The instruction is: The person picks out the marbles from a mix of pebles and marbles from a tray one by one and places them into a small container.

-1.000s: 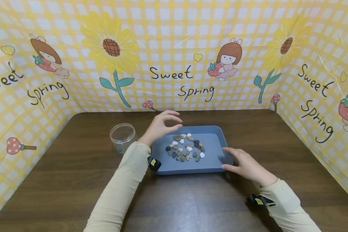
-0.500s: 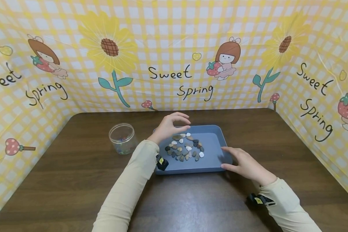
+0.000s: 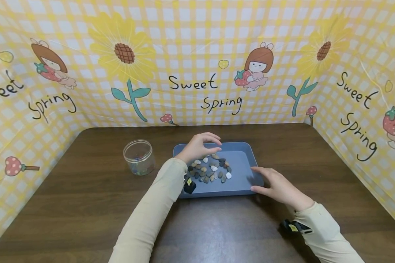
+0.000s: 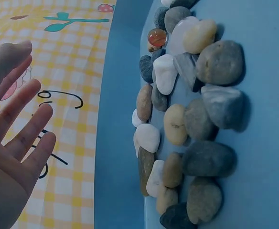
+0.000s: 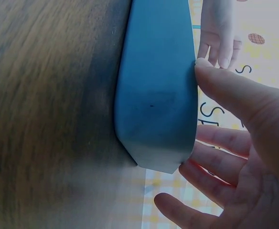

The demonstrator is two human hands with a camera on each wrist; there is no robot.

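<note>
In the head view my left hand (image 3: pixel 199 147) hovers over the back left part of a blue-grey tray (image 3: pixel 240 186), fingers loosely bent, thumb apart from them. Nothing shows between its fingers in the left wrist view. Below it many smooth pebbles (image 3: pixel 214 168), grey, tan and white, lie in the tray; the hand hides some. Among them sits an orange glass marble (image 4: pixel 157 37). At the tray's right side rests my right hand (image 3: pixel 281 187), its thumb and fingers spread along the rim. The right wrist view shows that thumb touching the rim and fingertips by the corner.
Left of the tray stands a clear, lidless jar (image 3: pixel 139 157) with small coloured pieces at its bottom. The brown wooden table (image 3: pixel 69 204) is bordered by a yellow checked cloth (image 3: pixel 191 44) behind and at both sides.
My left hand has moved right and slightly toward the front, over the tray, and now covers some pebbles at the back. The right hand stays at the tray's rim.
</note>
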